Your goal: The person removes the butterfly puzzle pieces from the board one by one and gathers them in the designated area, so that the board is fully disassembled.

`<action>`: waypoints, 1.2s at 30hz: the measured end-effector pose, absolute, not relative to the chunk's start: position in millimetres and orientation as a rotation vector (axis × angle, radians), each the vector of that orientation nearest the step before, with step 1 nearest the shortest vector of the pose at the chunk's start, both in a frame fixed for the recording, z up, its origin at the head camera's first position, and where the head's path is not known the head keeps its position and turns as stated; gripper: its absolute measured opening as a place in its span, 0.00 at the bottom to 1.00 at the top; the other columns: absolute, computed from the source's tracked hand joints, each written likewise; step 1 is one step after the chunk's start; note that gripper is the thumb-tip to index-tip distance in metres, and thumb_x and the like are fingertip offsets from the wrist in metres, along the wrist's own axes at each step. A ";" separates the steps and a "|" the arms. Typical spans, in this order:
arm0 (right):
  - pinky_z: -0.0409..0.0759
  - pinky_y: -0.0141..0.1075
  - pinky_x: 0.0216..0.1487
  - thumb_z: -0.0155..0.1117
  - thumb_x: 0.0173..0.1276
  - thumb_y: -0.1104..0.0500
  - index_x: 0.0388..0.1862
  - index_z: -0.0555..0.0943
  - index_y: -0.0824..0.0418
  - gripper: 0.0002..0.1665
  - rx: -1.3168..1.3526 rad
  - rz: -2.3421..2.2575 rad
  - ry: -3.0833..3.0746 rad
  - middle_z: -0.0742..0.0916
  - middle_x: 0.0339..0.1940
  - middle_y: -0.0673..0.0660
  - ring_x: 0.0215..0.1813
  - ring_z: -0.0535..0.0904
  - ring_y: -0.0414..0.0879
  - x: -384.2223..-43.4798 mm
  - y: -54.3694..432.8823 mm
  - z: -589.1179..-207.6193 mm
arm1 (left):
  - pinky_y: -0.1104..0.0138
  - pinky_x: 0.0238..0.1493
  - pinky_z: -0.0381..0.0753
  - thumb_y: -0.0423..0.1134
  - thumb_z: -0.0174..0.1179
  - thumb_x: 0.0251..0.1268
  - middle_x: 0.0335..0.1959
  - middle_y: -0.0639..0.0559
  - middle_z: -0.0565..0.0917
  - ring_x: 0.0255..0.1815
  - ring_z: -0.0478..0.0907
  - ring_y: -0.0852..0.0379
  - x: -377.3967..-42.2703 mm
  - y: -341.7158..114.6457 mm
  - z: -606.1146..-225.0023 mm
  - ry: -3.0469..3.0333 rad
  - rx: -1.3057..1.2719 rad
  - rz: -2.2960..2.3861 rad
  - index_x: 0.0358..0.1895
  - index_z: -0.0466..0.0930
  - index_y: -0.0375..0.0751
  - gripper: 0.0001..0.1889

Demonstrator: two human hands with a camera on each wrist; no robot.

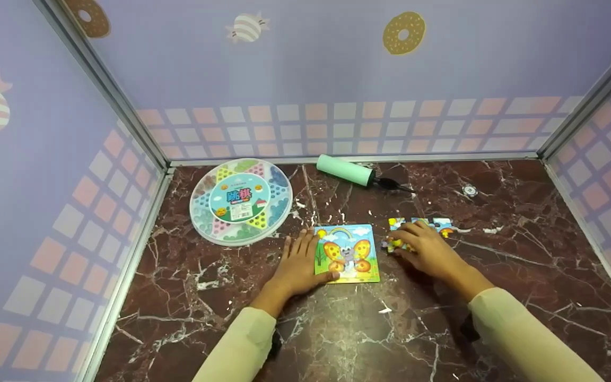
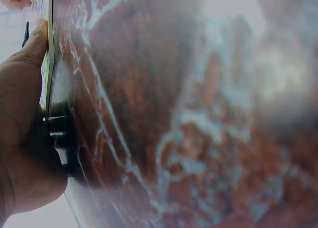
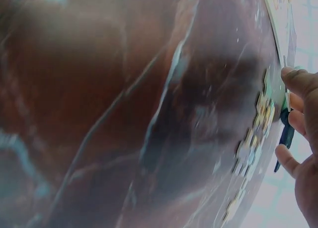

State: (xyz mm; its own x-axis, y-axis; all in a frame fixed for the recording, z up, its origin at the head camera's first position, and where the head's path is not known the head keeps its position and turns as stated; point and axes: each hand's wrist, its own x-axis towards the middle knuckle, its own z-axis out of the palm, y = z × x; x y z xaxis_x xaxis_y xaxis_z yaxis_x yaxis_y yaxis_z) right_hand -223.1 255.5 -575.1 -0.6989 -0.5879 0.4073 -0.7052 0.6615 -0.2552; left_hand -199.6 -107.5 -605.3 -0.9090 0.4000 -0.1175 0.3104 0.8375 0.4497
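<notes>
A square butterfly jigsaw board (image 1: 361,270) lies flat on the marbled table. My left hand (image 1: 299,270) rests along its left side with fingers stretched out, and its thumb (image 2: 37,39) lies over the lower edge. To the right of the board, my right hand (image 1: 426,248) is over several loose jigsaw pieces (image 1: 442,223). Between its thumb and fingers it pinches a thin jigsaw piece (image 3: 287,100), seen edge-on in the right wrist view. More loose pieces (image 3: 248,151) lie on the table below that hand. The fingers partly hide the pieces in the head view.
A round Chinese checkers box (image 1: 279,212) lies at the back left. Behind the board is a mint-green hand pump (image 1: 343,170) with a black nozzle. A small round disc (image 1: 469,190) sits at the back right. Patterned walls (image 1: 316,79) enclose the table's back and sides.
</notes>
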 end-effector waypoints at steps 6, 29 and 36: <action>0.84 0.57 0.48 0.86 0.62 0.63 0.62 0.89 0.60 0.29 0.995 0.583 -2.557 0.92 0.53 0.60 0.50 0.83 0.60 -221.3 272.8 -574.3 | 0.37 0.93 0.34 0.78 0.59 0.70 0.95 0.39 0.45 0.96 0.39 0.38 -199.4 -107.9 -602.2 2.804 0.556 0.624 0.92 0.47 0.37 0.63; 0.75 0.71 0.57 0.79 0.72 0.61 0.61 0.89 0.56 0.20 0.684 0.581 -2.818 0.89 0.58 0.61 0.58 0.80 0.61 -204.6 345.4 -565.5 | 0.37 0.93 0.34 0.77 0.60 0.72 0.95 0.39 0.44 0.96 0.39 0.38 -198.2 -108.0 -604.4 2.791 0.558 0.666 0.92 0.47 0.38 0.62; 0.75 0.74 0.56 0.80 0.70 0.63 0.58 0.91 0.56 0.18 0.669 0.527 -2.819 0.89 0.57 0.61 0.59 0.79 0.62 -199.9 359.9 -568.2 | 0.37 0.93 0.34 0.78 0.60 0.71 0.94 0.38 0.47 0.96 0.41 0.37 -199.4 -108.6 -605.6 2.814 0.572 0.675 0.91 0.49 0.36 0.62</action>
